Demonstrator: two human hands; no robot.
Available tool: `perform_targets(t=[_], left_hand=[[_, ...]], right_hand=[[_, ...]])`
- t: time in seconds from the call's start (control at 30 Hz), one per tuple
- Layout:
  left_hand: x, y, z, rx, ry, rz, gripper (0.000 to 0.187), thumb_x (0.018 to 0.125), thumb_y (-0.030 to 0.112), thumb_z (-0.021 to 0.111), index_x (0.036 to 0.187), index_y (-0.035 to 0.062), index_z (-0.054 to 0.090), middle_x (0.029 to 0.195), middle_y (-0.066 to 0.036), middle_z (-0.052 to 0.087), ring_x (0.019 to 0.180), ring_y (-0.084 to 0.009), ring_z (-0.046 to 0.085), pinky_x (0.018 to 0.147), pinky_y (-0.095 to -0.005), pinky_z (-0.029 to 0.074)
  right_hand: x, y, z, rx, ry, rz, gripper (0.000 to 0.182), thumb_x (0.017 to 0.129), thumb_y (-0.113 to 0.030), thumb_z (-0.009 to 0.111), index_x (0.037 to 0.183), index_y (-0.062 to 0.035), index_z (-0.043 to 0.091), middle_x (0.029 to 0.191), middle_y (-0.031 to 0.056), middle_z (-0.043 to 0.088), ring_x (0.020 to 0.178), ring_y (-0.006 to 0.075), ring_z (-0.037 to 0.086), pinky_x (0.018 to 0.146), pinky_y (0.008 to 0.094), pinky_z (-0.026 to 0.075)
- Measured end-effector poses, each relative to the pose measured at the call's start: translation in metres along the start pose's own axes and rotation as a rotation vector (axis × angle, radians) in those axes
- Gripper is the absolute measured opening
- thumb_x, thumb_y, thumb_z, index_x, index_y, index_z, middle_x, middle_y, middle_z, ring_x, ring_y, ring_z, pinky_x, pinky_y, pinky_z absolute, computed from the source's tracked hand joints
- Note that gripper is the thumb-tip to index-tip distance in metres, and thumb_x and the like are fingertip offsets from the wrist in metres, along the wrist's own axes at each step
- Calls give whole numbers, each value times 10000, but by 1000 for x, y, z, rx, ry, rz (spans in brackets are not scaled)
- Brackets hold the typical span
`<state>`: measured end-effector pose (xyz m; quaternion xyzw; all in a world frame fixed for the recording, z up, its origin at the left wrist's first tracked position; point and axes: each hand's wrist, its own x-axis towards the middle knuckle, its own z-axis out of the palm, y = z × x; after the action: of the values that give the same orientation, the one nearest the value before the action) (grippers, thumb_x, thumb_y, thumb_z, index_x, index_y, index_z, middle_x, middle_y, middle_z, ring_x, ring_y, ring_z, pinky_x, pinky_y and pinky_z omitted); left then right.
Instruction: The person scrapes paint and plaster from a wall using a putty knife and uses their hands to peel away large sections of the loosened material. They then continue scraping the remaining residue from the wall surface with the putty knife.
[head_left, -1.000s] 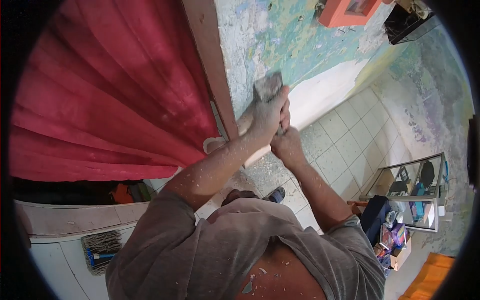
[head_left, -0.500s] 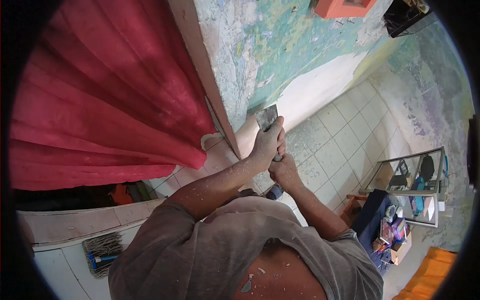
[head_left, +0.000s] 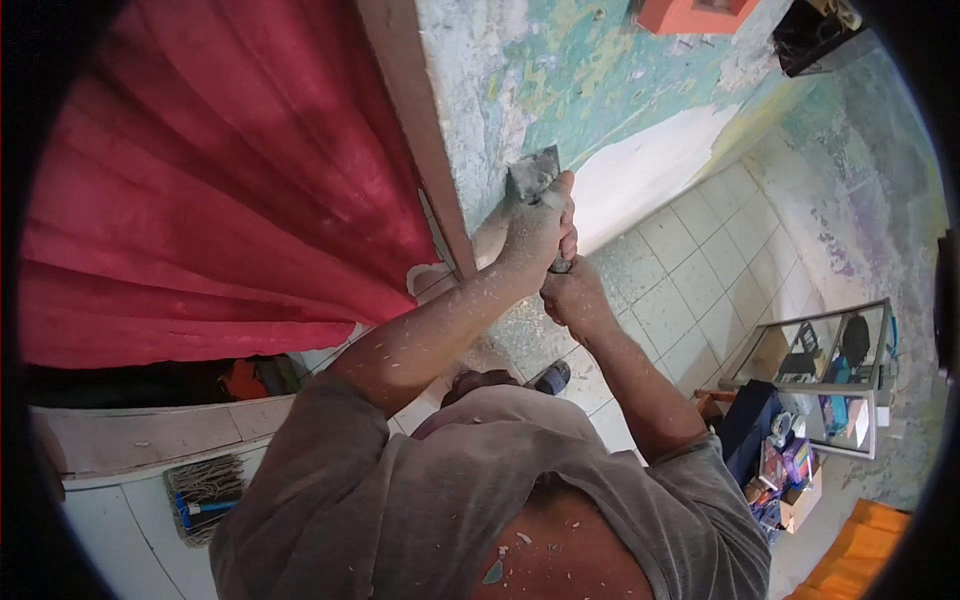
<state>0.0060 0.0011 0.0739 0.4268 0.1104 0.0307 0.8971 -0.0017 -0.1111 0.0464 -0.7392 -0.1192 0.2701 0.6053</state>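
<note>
A paint scraper [head_left: 534, 173] has its wide, dusty metal blade against the peeling green and white wall [head_left: 610, 105]. My left hand [head_left: 538, 228] is closed round it just below the blade. Lower down, my right hand [head_left: 580, 298] grips the butt end of its handle; most of the handle is hidden by my fingers. Pale flakes speckle both forearms and my shirt. A smooth white patch of wall [head_left: 650, 160] lies to the right of the blade.
A red curtain [head_left: 220, 190] hangs at left beside the door frame [head_left: 415, 110]. Paint dust covers the tiled floor [head_left: 690, 260]. At right stand a glass cabinet [head_left: 815, 385] and a box of small goods [head_left: 800, 490]. A brush head [head_left: 205, 495] lies lower left.
Both hands have pushed the scraper upward along the wall, so its blade sits higher. My arms are stretched further out, and the view has shifted slightly.
</note>
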Motion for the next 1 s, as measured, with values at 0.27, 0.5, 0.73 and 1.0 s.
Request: perform_targets(t=[0.27,0.5,0.73,1.0], left_hand=[[-20,4,11,191,214,-18,501,990,447,549,618,139,415,493,3,372,411,-162,438,418,-304,365],[-4,27,36,118,53,83,500,991,421,550,610,136,399,474,0,359,380,-161,437,403,-321,364],[-1,56,44,157,21,113,477,988,427,550,636,136,410,503,-9,381,398,-165,419,419,-323,360],[-10,-18,-1,118,-36,-50,442,1018,395,505,689,108,439,554,-20,429,489,-168,504,493,-316,414]], right_hand=[[-17,4,6,191,-10,188,186,776,-114,716,759,-58,539,558,5,484,429,99,426,390,278,293],[-3,-26,-16,60,21,-25,249,801,-213,719,735,-56,538,561,-9,485,436,92,425,400,266,297],[7,-54,-9,105,26,-140,263,800,-196,705,675,-54,523,530,-6,451,432,94,418,399,270,301],[-24,9,-13,109,-23,131,239,805,-162,731,728,-39,542,535,18,490,412,114,440,387,275,321]])
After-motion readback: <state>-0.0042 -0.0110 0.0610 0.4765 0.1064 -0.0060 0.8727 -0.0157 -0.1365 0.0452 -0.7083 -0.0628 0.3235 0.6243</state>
